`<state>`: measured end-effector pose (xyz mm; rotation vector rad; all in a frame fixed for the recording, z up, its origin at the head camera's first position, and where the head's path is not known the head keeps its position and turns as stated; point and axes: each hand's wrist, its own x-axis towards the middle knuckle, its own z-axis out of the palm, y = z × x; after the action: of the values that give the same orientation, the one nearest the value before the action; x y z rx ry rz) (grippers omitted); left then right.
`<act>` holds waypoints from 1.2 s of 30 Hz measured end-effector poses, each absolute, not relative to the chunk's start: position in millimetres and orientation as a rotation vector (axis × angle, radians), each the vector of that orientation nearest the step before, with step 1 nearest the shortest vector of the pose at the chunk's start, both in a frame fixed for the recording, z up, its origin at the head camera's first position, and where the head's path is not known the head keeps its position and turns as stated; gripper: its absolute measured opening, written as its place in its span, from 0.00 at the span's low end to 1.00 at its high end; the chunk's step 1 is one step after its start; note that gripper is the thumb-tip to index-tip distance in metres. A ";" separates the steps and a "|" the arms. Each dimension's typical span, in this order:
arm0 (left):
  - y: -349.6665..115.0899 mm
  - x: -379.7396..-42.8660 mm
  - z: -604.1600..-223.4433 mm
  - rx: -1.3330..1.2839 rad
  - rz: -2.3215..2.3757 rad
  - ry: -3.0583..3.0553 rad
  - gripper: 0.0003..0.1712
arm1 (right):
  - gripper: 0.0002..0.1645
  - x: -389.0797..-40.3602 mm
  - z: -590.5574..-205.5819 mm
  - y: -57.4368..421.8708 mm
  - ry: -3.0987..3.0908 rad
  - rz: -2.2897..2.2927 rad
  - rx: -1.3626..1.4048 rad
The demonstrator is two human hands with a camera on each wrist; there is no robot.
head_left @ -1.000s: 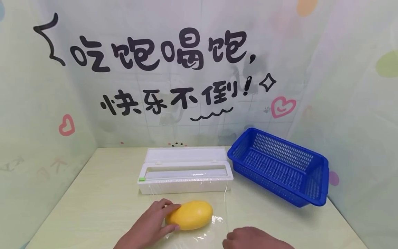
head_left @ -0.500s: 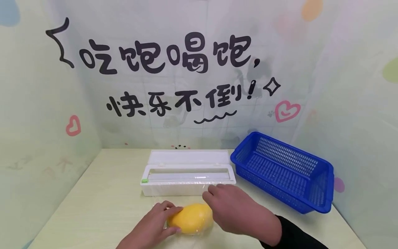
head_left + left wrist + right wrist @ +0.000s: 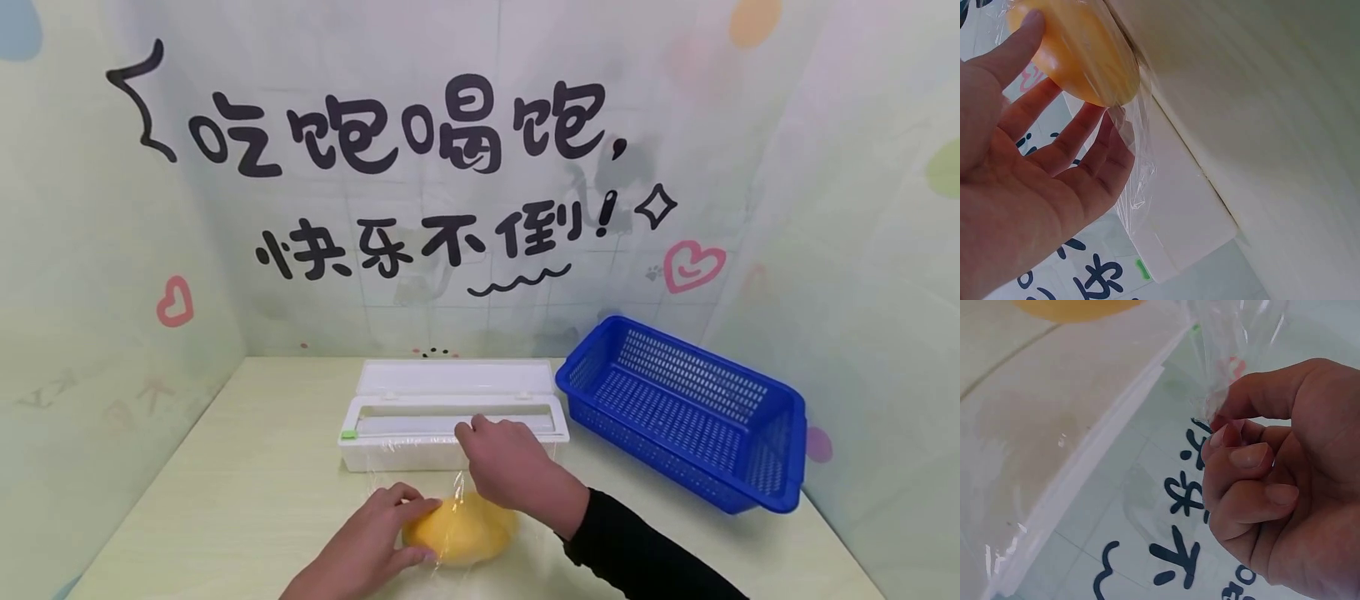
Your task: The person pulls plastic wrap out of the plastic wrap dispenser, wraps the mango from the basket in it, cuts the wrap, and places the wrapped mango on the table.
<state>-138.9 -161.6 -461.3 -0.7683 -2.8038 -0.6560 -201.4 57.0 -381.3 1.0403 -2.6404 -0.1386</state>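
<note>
A smooth yellow oval fruit [image 3: 465, 533] rests on the table in front of the white cling film dispenser [image 3: 420, 455]. Clear cling film [image 3: 459, 485] comes from the dispenser and is drawn up over the fruit. My left hand [image 3: 371, 537] holds the fruit's left end between thumb and fingers. In the left wrist view, film [image 3: 1138, 169] hangs by the fingertips of that hand. Above the fruit, near the dispenser's front, my right hand [image 3: 517, 467] pinches the gathered film. The right wrist view shows the bunched film [image 3: 1213, 403] between its thumb and curled index finger.
The dispenser's lid [image 3: 453, 377] stands raised at the back, with a green slider [image 3: 349, 434] at the left end. At the right lies a blue perforated basket [image 3: 675, 408]. A printed cloth backdrop [image 3: 420, 325] encloses the table [image 3: 217, 492].
My right hand has come from the front right, up and leftward over the fruit, pulling the film's edge with it. My left hand stays on the fruit.
</note>
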 end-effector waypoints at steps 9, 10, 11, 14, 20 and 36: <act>-161.1 -138.0 -462.5 -0.787 -0.641 -2.790 0.30 | 0.10 -210.8 -413.5 48.6 -2.780 -0.109 0.969; -161.1 -138.0 -462.3 -0.787 -0.634 -2.780 0.30 | 0.10 -211.9 -415.2 48.4 -2.783 -0.106 0.959; -161.2 -137.9 -462.0 -0.788 -0.631 -2.772 0.30 | 0.10 -212.8 -416.6 48.1 -2.785 -0.104 0.953; -161.5 -137.5 -461.1 -0.781 -0.639 -2.772 0.30 | 0.09 -215.4 -422.0 47.7 -2.772 -0.096 0.950; -160.6 -136.9 -462.2 -0.774 -0.624 -2.774 0.27 | 0.12 -220.1 -428.8 48.9 -2.823 0.058 0.978; -160.2 -136.9 -458.2 -0.774 -0.616 -2.817 0.27 | 0.08 -216.8 -412.5 62.4 -2.980 0.185 1.112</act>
<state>-136.9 -160.2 -458.2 -0.7739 -2.8166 -0.6159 -216.8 62.4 -412.5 1.1117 -2.9803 0.1853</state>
